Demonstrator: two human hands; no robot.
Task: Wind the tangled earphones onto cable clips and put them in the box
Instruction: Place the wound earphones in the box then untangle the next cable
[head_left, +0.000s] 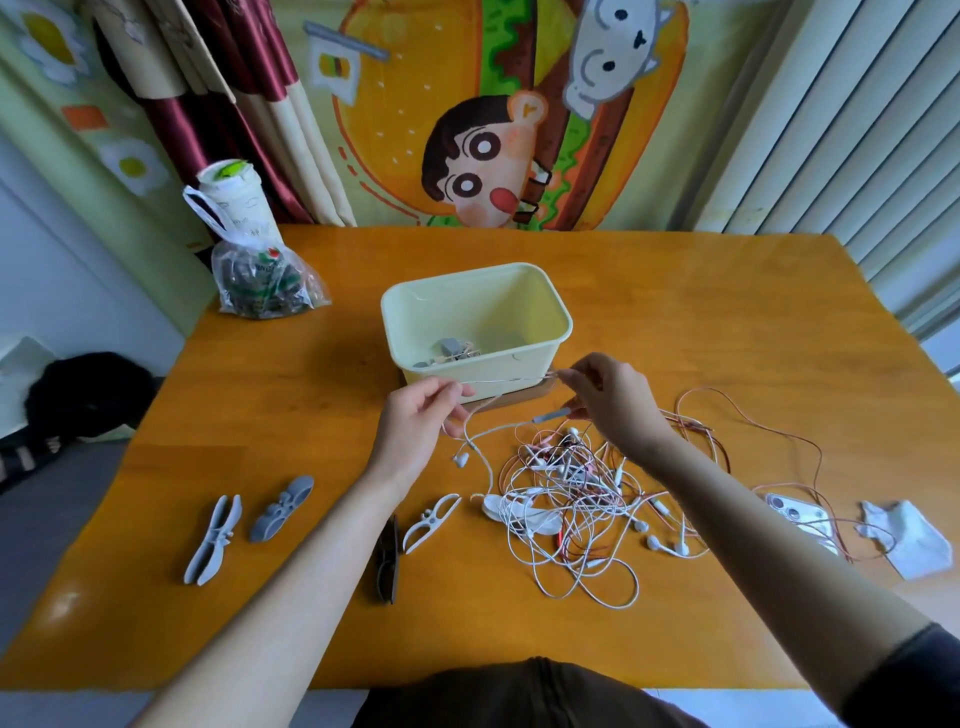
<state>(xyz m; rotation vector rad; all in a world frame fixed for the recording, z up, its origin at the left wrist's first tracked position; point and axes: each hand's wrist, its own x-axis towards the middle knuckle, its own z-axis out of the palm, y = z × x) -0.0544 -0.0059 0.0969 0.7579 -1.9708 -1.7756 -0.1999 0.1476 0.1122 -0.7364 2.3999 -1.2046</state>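
Observation:
A tangle of white and reddish earphone cables lies on the wooden table, right of centre. My left hand pinches a white cable, and my right hand pinches the same strand, stretched taut between them in front of the pale yellow box. A grey remote piece hangs under my right fingers. Inside the box lies a wound earphone on a grey clip. Loose cable clips lie near me: a light grey one, a darker grey one, a white one and a black one.
A plastic bag with a cup behind it stands at the table's back left. A phone and a crumpled white tissue lie at the right, with reddish cable looping over them. The box sits on a wooden board.

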